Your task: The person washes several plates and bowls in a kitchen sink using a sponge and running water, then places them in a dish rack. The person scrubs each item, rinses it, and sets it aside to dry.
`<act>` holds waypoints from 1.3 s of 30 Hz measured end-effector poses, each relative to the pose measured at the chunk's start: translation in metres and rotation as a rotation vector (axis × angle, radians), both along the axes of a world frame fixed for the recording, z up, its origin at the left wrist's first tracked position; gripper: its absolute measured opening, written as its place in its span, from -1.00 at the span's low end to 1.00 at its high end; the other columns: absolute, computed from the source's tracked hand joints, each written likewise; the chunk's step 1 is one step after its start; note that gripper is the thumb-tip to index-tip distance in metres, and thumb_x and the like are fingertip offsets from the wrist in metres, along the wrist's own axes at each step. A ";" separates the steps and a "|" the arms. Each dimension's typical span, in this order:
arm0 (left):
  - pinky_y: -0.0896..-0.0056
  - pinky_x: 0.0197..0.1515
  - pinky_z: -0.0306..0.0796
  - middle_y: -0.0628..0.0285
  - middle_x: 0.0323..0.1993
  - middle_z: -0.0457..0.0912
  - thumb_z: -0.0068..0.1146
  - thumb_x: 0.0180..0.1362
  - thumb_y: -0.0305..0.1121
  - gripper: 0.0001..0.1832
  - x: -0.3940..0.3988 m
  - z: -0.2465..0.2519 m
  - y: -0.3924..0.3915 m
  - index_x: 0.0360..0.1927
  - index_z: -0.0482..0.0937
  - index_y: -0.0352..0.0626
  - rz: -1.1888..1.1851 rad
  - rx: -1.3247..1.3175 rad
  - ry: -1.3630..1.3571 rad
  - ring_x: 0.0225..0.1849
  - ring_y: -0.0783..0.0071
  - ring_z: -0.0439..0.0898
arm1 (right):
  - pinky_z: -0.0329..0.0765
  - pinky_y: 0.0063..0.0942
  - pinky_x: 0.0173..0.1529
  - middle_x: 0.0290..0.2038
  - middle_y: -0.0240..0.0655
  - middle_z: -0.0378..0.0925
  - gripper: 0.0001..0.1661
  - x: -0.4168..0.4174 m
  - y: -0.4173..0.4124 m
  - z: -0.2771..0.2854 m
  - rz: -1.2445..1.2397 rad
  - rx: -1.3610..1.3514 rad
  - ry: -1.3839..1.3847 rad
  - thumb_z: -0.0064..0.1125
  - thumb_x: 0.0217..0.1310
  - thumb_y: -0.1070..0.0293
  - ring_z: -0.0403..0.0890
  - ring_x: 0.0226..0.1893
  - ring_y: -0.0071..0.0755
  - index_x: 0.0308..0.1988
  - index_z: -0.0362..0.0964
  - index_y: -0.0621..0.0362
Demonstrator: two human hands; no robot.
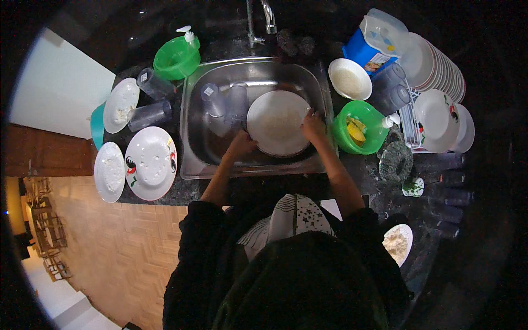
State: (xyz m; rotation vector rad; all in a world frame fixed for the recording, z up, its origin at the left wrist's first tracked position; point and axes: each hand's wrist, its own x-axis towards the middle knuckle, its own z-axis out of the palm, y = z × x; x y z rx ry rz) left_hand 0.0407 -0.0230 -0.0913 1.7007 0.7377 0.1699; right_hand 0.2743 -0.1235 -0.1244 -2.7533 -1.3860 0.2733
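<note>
A white round plate [278, 123] is held over the basin of the stainless steel sink [198, 168], its pale inner face turned up. My left hand [242, 143] grips its lower left edge, and my right hand [313, 125] has the right rim. Left of the plate, inside the basin, are two clear tumblers [212, 101], one of them bearing a sticker. Fingertips of both hands are partly hidden or blurred at the rim.
Soiled plates [151, 163] and tumblers [150, 115] lie left of the sink, near a green tub [175, 57]. At right are a white bowl [350, 79], a green tub with yellow sponges [357, 130], a dish rack [408, 123] and stacked plates [433, 62]. The faucet [270, 20] stands behind.
</note>
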 end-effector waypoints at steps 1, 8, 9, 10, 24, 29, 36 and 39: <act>0.32 -0.18 0.34 0.02 -0.35 0.53 0.12 -0.17 -0.36 -0.61 -0.003 0.004 -0.002 -0.23 0.42 -0.37 0.009 0.054 -0.024 -0.30 0.18 0.49 | 0.43 -0.29 -0.12 -0.04 0.15 0.18 -0.22 0.001 0.002 -0.006 0.001 -0.008 -0.053 0.14 -0.13 0.18 0.39 -0.12 0.02 0.00 0.04 0.45; 0.20 -0.14 0.31 -0.13 -0.29 0.47 0.15 -0.16 -0.20 -0.47 -0.007 -0.081 0.019 -0.17 0.32 -0.35 0.161 0.073 0.260 -0.20 0.04 0.46 | 0.47 -0.30 -0.22 -0.23 0.03 0.32 -0.32 -0.001 0.011 -0.022 -0.072 0.022 -0.066 0.18 -0.15 0.19 0.46 -0.23 -0.03 -0.11 0.14 0.46; 0.18 -0.14 0.31 -0.13 -0.31 0.47 0.15 -0.15 -0.20 -0.47 -0.008 -0.080 0.014 -0.16 0.31 -0.35 0.187 0.184 0.211 -0.21 0.02 0.47 | 0.47 -0.30 -0.24 -0.24 0.02 0.33 -0.33 0.000 0.012 -0.020 -0.106 0.053 -0.004 0.18 -0.15 0.17 0.47 -0.25 -0.03 -0.14 0.15 0.45; 0.16 -0.15 0.31 -0.13 -0.33 0.48 0.14 -0.15 -0.20 -0.47 -0.007 -0.079 0.010 -0.16 0.30 -0.34 0.213 0.295 0.162 -0.22 0.00 0.47 | 0.47 -0.29 -0.25 -0.25 0.02 0.34 -0.35 0.001 0.012 -0.019 -0.140 0.085 0.059 0.18 -0.15 0.16 0.48 -0.27 -0.03 -0.16 0.17 0.44; 0.32 -0.50 0.47 -0.02 -0.32 0.48 0.12 -0.11 -0.38 -0.56 -0.015 -0.039 0.013 -0.15 0.27 -0.33 0.306 0.096 0.017 -0.33 0.27 0.53 | 0.45 -0.23 -0.25 -0.30 0.04 0.41 -0.35 -0.004 0.005 -0.003 0.010 0.127 0.083 0.23 -0.23 0.15 0.49 -0.30 0.02 -0.21 0.20 0.41; 0.35 -0.47 0.50 -0.02 -0.30 0.45 0.10 -0.09 -0.40 -0.56 -0.026 -0.071 0.021 -0.13 0.25 -0.33 0.248 0.107 -0.066 -0.39 0.32 0.50 | 0.43 -0.21 -0.20 -0.25 0.07 0.40 -0.28 -0.009 0.000 0.003 -0.006 0.179 0.131 0.23 -0.25 0.13 0.47 -0.26 0.05 -0.15 0.14 0.38; 0.42 -0.49 0.50 0.07 -0.33 0.42 0.09 -0.05 -0.39 -0.63 -0.025 -0.040 0.015 -0.18 0.29 -0.33 0.265 0.012 -0.052 -0.35 0.39 0.48 | 0.39 -0.21 -0.14 -0.24 0.09 0.40 -0.25 -0.011 -0.001 0.009 -0.082 0.179 0.196 0.22 -0.24 0.10 0.44 -0.22 0.07 -0.11 0.11 0.35; 0.37 -0.38 0.44 0.07 -0.31 0.45 0.10 -0.07 -0.40 -0.62 -0.024 -0.036 0.014 -0.17 0.30 -0.31 0.289 -0.051 -0.018 -0.32 0.36 0.48 | 0.39 -0.21 -0.14 -0.25 0.10 0.39 -0.24 -0.008 -0.004 -0.004 -0.032 0.240 0.126 0.21 -0.24 0.09 0.44 -0.22 0.08 -0.11 0.11 0.38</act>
